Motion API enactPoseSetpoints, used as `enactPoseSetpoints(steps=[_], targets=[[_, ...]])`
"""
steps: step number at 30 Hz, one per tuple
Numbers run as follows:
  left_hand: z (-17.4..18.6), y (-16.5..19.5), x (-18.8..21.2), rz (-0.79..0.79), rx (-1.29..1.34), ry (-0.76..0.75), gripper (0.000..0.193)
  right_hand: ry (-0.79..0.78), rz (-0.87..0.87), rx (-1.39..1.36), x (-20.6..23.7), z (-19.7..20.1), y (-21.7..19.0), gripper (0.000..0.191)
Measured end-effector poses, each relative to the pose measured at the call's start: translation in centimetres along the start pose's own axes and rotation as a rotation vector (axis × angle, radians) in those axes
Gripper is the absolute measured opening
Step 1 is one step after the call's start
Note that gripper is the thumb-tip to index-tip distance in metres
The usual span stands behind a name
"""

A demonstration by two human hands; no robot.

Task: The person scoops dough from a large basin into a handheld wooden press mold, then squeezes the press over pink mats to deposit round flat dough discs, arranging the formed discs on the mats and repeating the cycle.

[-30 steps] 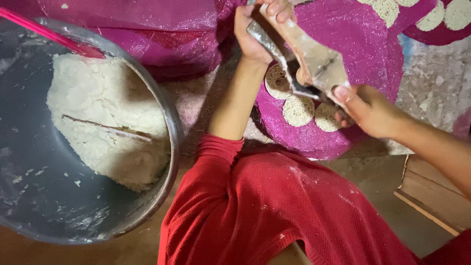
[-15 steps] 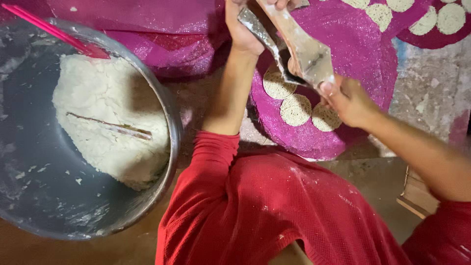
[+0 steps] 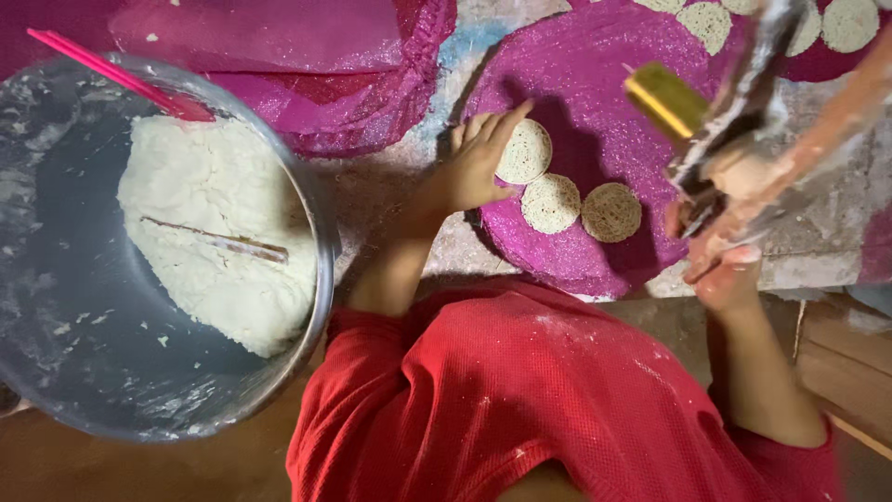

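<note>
- At the left edge of the frame, a wide metal bowl (image 3: 321, 279) fills the lower left, its inside dusted and smeared with pale streaks.
- A big lump of white dough (image 3: 209, 232) lies against the bowl's right wall, with a thin stick (image 3: 218, 240) pressed across its top.
- A pink plastic handle (image 3: 111, 74) rests on the bowl's upper rim and slants toward the upper left corner.
- Above the bowl, crumpled magenta cloth (image 3: 307, 56) covers the top of the frame.
- Lower centre, a red knitted garment (image 3: 520, 409), flecked with flour, takes up the foreground.
- Just above it, the left hand (image 3: 478, 163) reaches to the edge of a round magenta mat (image 3: 576, 84); its fingers are spread, not clenched, and the fingertips touch the leftmost of three small coiled dough discs (image 3: 525, 151).
- The other two discs (image 3: 551, 203) (image 3: 610, 212) lie just beside it, in a row slanting toward the lower right of the mat.
- More pale discs (image 3: 706, 23) sit along the top edge of the frame, on the mat and on the next one.
- At the right, the right hand (image 3: 725, 270) is closed around a long metal press tool (image 3: 743, 102), heavily blurred, which rises toward the upper right corner; a brass-coloured part (image 3: 664, 100) juts out to its left.
- Bare mottled floor (image 3: 818, 251) shows between the mats at the right.
</note>
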State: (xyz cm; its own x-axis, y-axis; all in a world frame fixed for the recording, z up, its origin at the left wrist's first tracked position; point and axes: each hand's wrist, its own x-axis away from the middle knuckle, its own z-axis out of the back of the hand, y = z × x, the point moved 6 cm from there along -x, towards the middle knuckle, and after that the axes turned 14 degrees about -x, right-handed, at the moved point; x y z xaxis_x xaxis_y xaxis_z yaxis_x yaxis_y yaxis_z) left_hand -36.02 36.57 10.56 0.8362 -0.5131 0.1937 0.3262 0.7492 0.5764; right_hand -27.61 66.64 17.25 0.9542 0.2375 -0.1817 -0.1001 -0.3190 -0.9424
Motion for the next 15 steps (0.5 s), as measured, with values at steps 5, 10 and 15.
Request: enactPoseSetpoints(steps=[5,10,15], targets=[[2.6,0.8,-1.5,0.044,0.074,0.023,0.13,0.195,-0.054,-0.385,6.2,7.7,3.2,0.071],[4.4,-1.3,-7.1,0.119,0.035,0.249,0.114,0.286,0.075,-0.56,10.0,11.0,3.7,0.062],[1.3,-6.2,-8.2,0.208,0.846,0.242,0.054,0.387,0.167,-0.115,11.3,8.6,0.7,0.085]])
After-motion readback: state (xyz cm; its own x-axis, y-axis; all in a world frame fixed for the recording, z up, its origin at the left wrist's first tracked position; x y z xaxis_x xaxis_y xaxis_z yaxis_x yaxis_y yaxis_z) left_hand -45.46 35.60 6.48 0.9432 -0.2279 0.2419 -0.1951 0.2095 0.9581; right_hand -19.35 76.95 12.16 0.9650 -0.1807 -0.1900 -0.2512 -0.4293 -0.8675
